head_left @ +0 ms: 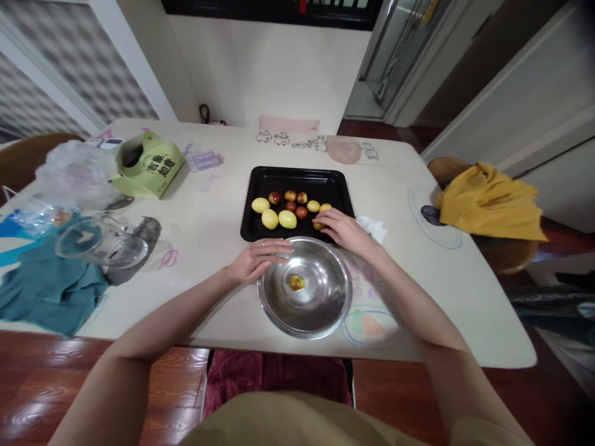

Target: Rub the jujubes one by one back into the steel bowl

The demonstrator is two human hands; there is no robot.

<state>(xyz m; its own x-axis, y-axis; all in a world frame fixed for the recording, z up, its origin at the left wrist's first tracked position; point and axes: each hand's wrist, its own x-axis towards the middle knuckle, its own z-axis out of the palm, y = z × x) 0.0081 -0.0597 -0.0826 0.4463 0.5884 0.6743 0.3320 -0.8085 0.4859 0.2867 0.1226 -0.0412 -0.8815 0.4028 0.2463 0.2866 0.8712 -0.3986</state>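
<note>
Shirt (297,424): nearest us.
Browned fruit (318,227): probably light, slippery; pinch midway.
Right fingers (331,218): at fruit; clamping, we cannot tell.
Left fingers (277,249): nearly together over bowl (328,300).

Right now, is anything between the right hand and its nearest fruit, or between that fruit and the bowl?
Nothing visible separates the right hand from the fruit at its fingertips. Toward the bowl, only tray and bowl rims intervene; the left hand is farther left, at the bowl's edge.
</note>
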